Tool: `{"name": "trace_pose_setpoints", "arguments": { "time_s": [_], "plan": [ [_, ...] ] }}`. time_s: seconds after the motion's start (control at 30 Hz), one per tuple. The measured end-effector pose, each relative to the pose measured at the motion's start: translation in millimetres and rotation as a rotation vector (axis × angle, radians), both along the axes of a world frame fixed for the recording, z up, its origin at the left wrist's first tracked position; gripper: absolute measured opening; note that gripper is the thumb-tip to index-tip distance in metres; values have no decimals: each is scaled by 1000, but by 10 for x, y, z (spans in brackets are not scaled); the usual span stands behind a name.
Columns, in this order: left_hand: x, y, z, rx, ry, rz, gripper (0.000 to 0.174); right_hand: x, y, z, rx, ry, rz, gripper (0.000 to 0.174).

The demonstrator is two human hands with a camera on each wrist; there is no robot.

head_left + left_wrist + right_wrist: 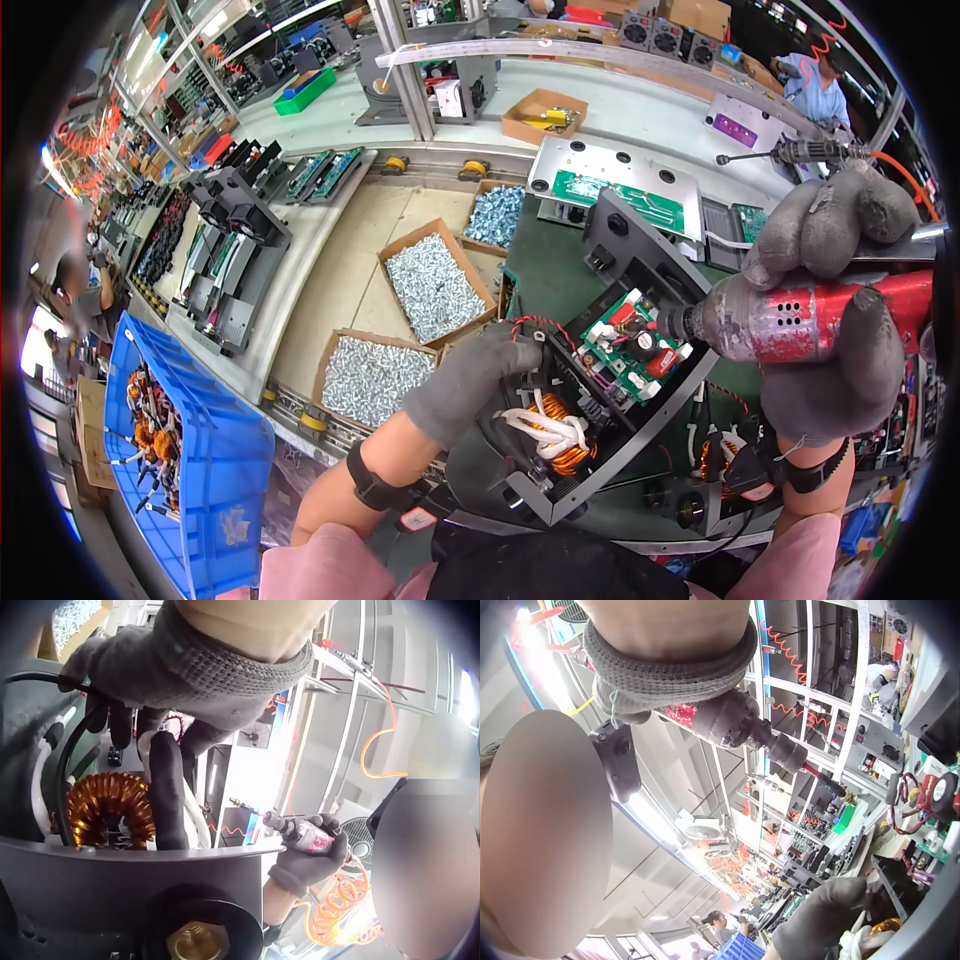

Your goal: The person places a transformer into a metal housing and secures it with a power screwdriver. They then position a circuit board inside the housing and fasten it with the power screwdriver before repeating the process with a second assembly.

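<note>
In the head view the gloved right hand (845,320) grips a red and grey power driver (765,318), its nose over the green circuit board (640,345) in a dark metal housing (625,440). The right wrist view shows the driver's long bit (829,782) pointing toward the housing. The gloved left hand (478,385) is at the housing's left side, beside a copper coil (565,435) with white wires. In the left wrist view that hand (165,697) reaches into the housing, fingers among the cables by the coil (111,806); what they hold, I cannot tell.
Cardboard boxes of screws (435,285) lie left of the housing. A blue bin (200,470) with coils stands at the lower left. Behind the housing is a metal plate with a green board (620,200). Another coil assembly (720,460) sits at the right. People are in the background.
</note>
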State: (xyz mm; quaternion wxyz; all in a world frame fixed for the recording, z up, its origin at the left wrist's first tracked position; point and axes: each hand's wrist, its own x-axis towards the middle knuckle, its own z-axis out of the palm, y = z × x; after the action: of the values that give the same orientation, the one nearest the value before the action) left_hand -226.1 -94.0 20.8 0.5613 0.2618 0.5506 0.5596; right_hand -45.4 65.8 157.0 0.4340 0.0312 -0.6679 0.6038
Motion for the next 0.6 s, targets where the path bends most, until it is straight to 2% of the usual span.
{"name": "trace_pose_setpoints", "arguments": {
  "time_s": [0.1,0.17,0.2,0.27,0.33,0.4,0.47,0.53,0.57,0.6],
  "plan": [
    [-26,47,39,-38,121,-32,29,1,49,-22,0,-48,-5,50],
    [4,48,11,-72,116,-31,30,-7,183,-93,179,74,-7,50],
    [22,40,-6,-104,112,-24,30,9,180,-107,174,73,-11,50],
    [9,-21,14,-83,148,-36,31,-2,113,-83,-13,78,135,49],
    [-26,-66,4,-61,186,-53,32,-43,53,-51,-16,76,124,48],
    [-67,-71,-42,74,7,-46,26,-44,76,-56,-17,76,113,47],
    [-60,-54,18,83,7,-28,29,-37,140,-74,44,78,146,47],
    [-120,-53,-157,292,-153,-104,35,-32,146,-72,42,79,134,47],
    [-102,-40,-125,282,-108,-93,44,-29,143,-69,40,76,129,47],
    [-104,-19,-130,281,-108,-95,44,-25,134,-68,40,77,126,47]
  ]
}}
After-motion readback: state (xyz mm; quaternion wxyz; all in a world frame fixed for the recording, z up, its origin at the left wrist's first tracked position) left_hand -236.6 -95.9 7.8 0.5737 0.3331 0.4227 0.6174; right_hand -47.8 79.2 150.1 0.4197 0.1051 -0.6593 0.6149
